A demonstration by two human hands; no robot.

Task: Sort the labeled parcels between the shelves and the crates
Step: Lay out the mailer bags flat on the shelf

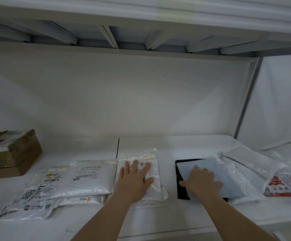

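Our left hand (134, 178) lies flat and open on a clear labeled parcel (148, 173) while our right hand (202, 181), fingers loosely spread, presses a grey mailer (226, 181) onto a black one (181, 190), seemingly steadying both on the shelf (184, 146) for sorting.
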